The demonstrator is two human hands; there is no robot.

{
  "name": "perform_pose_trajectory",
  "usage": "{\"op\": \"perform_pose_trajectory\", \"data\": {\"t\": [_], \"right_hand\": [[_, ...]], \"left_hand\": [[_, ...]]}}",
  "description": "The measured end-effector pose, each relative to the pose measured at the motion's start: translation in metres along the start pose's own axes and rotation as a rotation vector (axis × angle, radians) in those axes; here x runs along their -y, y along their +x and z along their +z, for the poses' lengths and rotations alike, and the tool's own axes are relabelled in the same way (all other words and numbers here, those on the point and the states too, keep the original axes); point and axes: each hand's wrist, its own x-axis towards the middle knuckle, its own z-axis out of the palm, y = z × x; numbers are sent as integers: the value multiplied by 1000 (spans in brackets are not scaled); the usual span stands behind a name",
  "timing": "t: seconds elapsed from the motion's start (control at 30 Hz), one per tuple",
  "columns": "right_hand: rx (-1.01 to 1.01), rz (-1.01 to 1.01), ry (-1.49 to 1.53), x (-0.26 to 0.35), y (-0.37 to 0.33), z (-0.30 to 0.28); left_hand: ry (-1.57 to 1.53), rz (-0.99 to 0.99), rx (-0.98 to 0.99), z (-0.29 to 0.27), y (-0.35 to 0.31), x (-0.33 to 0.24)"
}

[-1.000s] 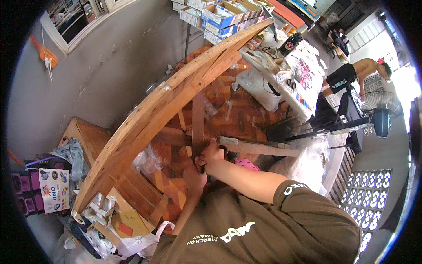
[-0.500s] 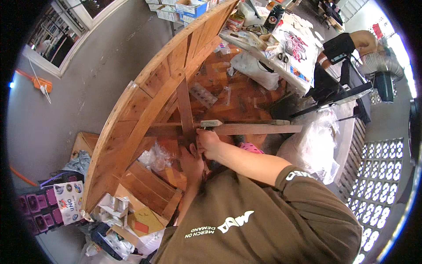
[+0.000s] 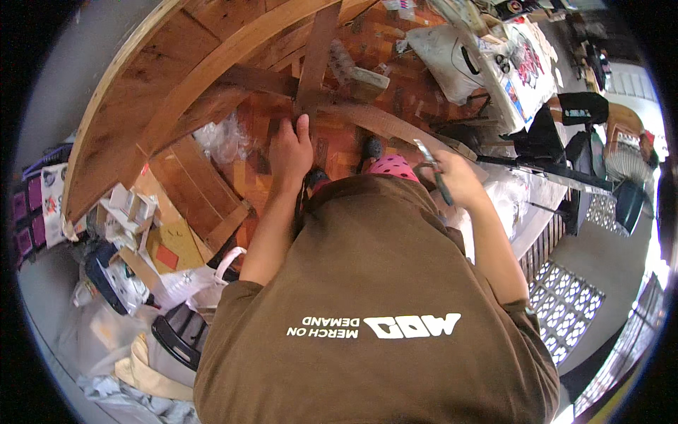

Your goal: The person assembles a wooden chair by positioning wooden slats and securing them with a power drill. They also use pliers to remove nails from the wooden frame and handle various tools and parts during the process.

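Observation:
My left hand is at the lower end of an upright wooden brace, thumb raised and apart from the fingers, seemingly holding nothing. Whether it touches the wood I cannot tell. The brace crosses other wooden bars beside a large curved wooden panel standing on its edge. My right hand, out to the right, grips a slim hand tool with a silver end and a dark handle; its exact kind is unclear. Close by runs a long flat wooden bar. A pale-topped block is above that bar.
Clear plastic wrap and a wooden panel lie on the floor at left, near a pile of boxes. A cluttered table stands at upper right above a white sack. Another person bends at far right.
My right hand has moved away from the wooden joint to the right, now showing the tool. My left hand has stayed near the brace. My view has tilted down toward my shirt.

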Motion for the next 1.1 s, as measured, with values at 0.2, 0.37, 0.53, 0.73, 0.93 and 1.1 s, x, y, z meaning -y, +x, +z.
{"op": "perform_pose_trajectory", "data": {"t": [0.2, 0.37, 0.53, 0.73, 0.93, 1.1], "right_hand": [[135, 47, 849, -45, -1, -13], [39, -50, 647, -42, 36, -24], [168, 83, 1377, -72, 65, -46], [293, 223, 1307, -100, 91, -82], [301, 194, 1005, -85, 103, -84], [333, 170, 1014, -90, 99, -70]], "left_hand": [[1, 56, -81, 6, -1, 5], [137, -41, -60, 0, -4, -2], [212, -2, -188, 3, 0, -11], [178, -76, -204, 1, -8, -20], [207, -122, -291, 17, -7, -11], [168, -148, -162, -1, -20, -43]]}}
